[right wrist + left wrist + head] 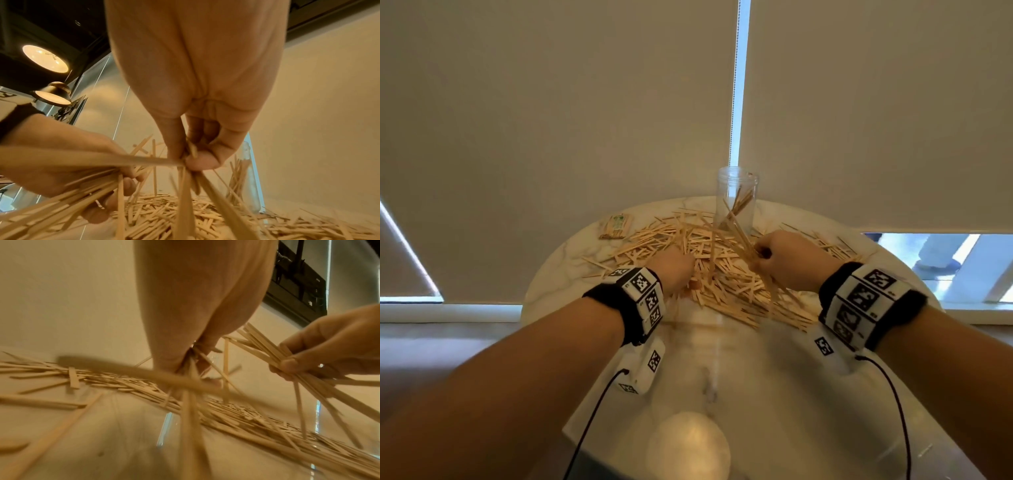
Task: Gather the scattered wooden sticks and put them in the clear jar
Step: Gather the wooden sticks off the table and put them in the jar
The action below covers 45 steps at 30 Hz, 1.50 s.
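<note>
Many thin wooden sticks (722, 284) lie in a loose heap across the far half of the round marble table (756, 377). The clear jar (736, 198) stands upright behind the heap with a few sticks leaning inside; it also shows in the right wrist view as the jar (248, 178). My right hand (763, 253) grips a splayed bundle of sticks (185, 186) just in front of the jar. My left hand (678, 270) is down in the heap, its fingers curled round several sticks (191, 386).
A small wrapped packet of sticks (616, 226) lies at the table's back left. Roller blinds hang close behind the table. Loose sticks reach the right rim (835, 246). Cables run back from both wrist units.
</note>
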{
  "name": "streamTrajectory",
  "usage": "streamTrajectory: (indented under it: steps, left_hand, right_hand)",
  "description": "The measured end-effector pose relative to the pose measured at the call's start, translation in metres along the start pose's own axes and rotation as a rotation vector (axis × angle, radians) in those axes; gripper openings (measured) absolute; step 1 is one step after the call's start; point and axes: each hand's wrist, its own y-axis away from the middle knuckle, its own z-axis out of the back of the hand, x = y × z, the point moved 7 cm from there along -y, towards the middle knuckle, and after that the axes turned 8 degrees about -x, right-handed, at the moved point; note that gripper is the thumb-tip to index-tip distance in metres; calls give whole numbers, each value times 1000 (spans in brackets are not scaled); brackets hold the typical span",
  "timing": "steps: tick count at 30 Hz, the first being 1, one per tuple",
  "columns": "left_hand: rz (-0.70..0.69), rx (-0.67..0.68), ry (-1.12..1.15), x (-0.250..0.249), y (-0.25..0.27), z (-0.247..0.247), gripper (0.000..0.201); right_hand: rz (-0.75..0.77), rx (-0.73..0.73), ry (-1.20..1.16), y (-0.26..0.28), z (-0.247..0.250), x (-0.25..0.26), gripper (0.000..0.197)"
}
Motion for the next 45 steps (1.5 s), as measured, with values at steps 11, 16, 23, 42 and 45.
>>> streamTrajectory:
  steps: [11,16,23,42,45]
  left_hand:
    - [-223,64,314,-46,24,-28,104]
    - [-257,26,369,-49,16,-18,56]
    - [-268,-97,360,-41,4,2,41]
    - [-362,-41,662,-58,15,5,20]
    - [-367,38,649,-59,24,-2,25]
  right_hand:
    - [74,-144,-123,-20,-5,43,17]
    - [91,-45,-131,-21,-15,45,15]
    - [76,-120,-168,-16,-12,37,20]
    - [83,-99,-300,-10,-18,33,18]
    - [56,-221,-417,-22,10,32,31]
